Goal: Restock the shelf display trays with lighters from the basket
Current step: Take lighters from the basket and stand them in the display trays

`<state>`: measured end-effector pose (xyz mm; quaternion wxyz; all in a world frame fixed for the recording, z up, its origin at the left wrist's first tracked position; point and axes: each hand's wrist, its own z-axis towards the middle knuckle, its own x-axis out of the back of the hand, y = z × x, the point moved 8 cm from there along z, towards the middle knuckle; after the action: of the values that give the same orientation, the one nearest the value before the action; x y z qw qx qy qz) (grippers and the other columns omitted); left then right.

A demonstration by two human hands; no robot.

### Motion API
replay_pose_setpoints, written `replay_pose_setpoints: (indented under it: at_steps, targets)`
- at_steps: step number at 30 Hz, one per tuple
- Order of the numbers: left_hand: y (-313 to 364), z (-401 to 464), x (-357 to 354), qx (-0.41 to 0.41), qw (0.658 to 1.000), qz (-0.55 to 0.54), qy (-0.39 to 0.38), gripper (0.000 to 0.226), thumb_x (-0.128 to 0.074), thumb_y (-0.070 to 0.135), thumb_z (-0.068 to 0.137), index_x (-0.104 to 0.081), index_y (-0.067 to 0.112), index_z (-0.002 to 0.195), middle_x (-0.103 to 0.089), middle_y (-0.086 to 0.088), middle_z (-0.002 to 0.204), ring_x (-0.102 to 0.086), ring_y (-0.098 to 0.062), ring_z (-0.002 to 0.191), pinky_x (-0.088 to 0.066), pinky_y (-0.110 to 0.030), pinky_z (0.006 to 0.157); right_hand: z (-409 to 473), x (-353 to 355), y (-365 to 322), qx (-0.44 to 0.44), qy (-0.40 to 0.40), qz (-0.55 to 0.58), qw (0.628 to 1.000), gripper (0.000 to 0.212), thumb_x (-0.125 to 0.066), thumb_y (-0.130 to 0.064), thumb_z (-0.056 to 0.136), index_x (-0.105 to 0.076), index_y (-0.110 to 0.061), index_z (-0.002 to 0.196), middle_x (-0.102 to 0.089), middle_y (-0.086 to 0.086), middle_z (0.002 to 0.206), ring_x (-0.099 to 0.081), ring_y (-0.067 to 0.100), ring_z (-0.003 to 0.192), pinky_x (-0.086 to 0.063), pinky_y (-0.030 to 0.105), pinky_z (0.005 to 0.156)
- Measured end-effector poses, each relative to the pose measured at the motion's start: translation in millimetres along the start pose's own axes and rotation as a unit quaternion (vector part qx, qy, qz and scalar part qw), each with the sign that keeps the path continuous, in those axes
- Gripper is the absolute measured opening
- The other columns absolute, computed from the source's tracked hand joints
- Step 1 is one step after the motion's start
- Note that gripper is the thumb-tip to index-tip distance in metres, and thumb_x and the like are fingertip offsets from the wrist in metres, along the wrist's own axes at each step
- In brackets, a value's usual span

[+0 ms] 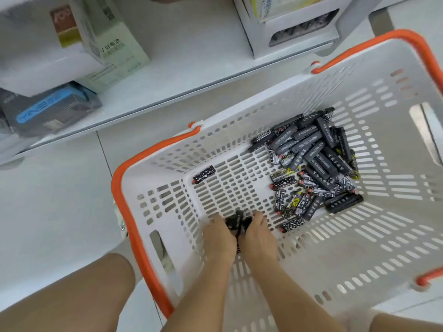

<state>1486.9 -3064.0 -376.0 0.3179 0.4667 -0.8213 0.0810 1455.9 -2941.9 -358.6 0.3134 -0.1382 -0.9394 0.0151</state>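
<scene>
A white slotted basket (167,202) with orange rim and handles stands on the floor below me. A heap of black and patterned lighters (314,159) lies at its far right, and one lone lighter (204,174) rests near the far left corner. Both my hands are down inside the basket, close together. My left hand (219,238) and my right hand (257,236) are closed around a small bunch of black lighters (237,222) held between them. How many lighters they hold is hidden by the fingers.
A white shelf (167,75) runs across the top left, with a blue and grey box (50,111), a pale green carton (115,46) and a white display tray (294,29) on it. My bare knee (72,291) is at the lower left. Pale tiled floor surrounds the basket.
</scene>
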Motion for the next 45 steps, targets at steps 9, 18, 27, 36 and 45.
replay_pose_setpoints:
  at_steps: [9, 18, 27, 36, 45]
  targets:
    - [1.6, -15.1, -4.3, 0.002, 0.992, -0.125, 0.004, 0.017, -0.056, 0.007, 0.086, -0.055, 0.023, 0.09, -0.06, 0.012, 0.083, -0.056, -0.008, 0.074, -0.032, -0.014, 0.053, -3.3, -11.1, 23.4, -0.134, 0.039, 0.317, 0.938, 0.035, -0.063, -0.017, 0.082, -0.044, -0.014, 0.112, -0.06, 0.009, 0.108, -0.059, 0.026, 0.091, -0.045, 0.031, 0.069]
    - [2.5, -14.7, -16.3, -0.006, 0.973, -0.22, -0.075, 0.018, -0.062, 0.016, 0.088, -0.072, 0.025, 0.101, -0.07, 0.012, 0.09, -0.065, -0.008, 0.083, -0.053, -0.026, 0.075, 7.4, -16.4, 22.4, -0.118, -0.014, 0.382, 0.916, 0.023, -0.048, -0.034, 0.095, -0.052, -0.014, 0.107, -0.062, 0.009, 0.103, -0.058, 0.026, 0.095, -0.045, 0.036, 0.081]
    - [15.2, -27.5, 3.3, -0.032, 0.954, -0.28, -0.099, 0.017, -0.067, 0.014, 0.087, -0.074, 0.017, 0.102, -0.073, 0.001, 0.098, -0.067, -0.014, 0.093, -0.052, -0.023, 0.078, 0.1, -8.8, 19.1, -0.162, -0.101, 0.523, 0.831, 0.03, -0.073, -0.014, 0.081, -0.063, 0.001, 0.104, -0.065, 0.012, 0.086, -0.066, 0.03, 0.088, -0.055, 0.041, 0.083]
    - [71.0, -72.9, 76.5, -0.114, 0.911, -0.384, -0.102, 0.004, -0.068, 0.01, 0.087, -0.068, 0.013, 0.09, -0.07, -0.002, 0.086, -0.063, -0.017, 0.075, -0.052, -0.027, 0.071, -34.7, 88.7, -18.0, -0.027, -0.091, 0.562, 0.821, 0.027, -0.075, -0.031, 0.08, -0.065, -0.007, 0.087, -0.063, 0.01, 0.074, -0.055, 0.019, 0.058, -0.043, 0.026, 0.053]
    - [100.4, -149.4, 167.6, -0.214, 0.897, -0.359, -0.143, 0.032, -0.071, 0.018, 0.086, -0.062, 0.002, 0.112, -0.068, -0.009, 0.1, -0.065, -0.015, 0.081, -0.056, -0.021, 0.066, -113.6, 181.9, -52.5, 0.161, -0.107, 0.514, 0.836, 0.034, -0.078, -0.037, 0.076, -0.064, -0.007, 0.085, -0.047, 0.004, 0.06, -0.042, 0.012, 0.048, -0.031, 0.021, 0.039]
